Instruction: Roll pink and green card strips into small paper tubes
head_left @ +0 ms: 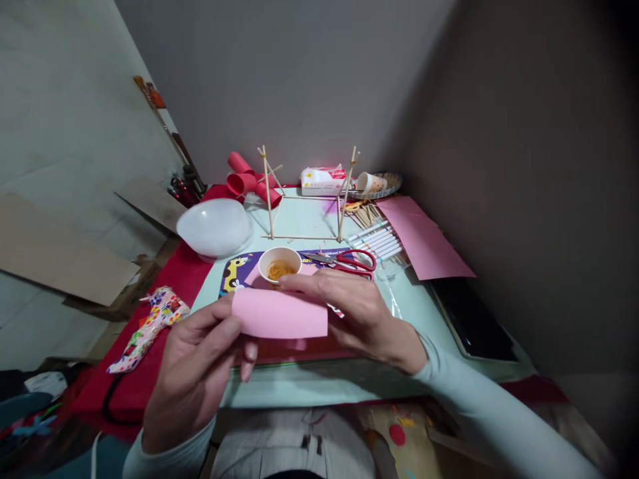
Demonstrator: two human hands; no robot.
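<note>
A small curved piece of pink paper (279, 315) is held up over the near part of the table. My left hand (194, 366) pinches its left end between thumb and fingers. At the right end, my right hand (362, 313) is closed on the paper, its index finger reaching along the top edge and some fingertips hidden behind. Just beyond the paper stands a white paper cup (264, 271) with rubber bands (280, 269) inside. Red-handled scissors (367, 261) lie right of the cup, on a purple printed sheet (232, 266).
Behind the cup stands a frame of thin wooden sticks (268, 203). Around it are red paper tubes (240, 183), a white bowl (214, 229), a tissue pack (322, 181), markers (379, 241), pink sheets (426, 243) and a black flat device (469, 322). A flower-patterned glue gun (150, 329) lies left.
</note>
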